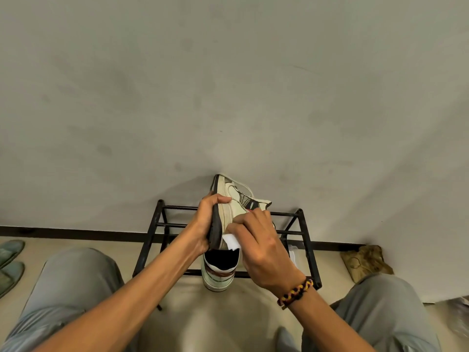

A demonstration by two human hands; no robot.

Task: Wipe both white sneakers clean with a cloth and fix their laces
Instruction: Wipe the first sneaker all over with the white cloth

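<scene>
Gripping one white sneaker (pixel 234 199) by its dark sole at the centre of the frame, the left hand (pixel 205 222) curls around it. The right hand (pixel 261 247) pinches one white cloth (pixel 232 241) against the sneaker's side. A second sneaker (pixel 219 273) stands just below on the black rack (pixel 304 235). Two green slippers (pixel 10 260) lie at the left edge.

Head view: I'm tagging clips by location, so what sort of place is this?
Probably a home entryway: a black metal shoe rack against a plain wall, a white sneaker on it, and green slippers on the floor.
</scene>
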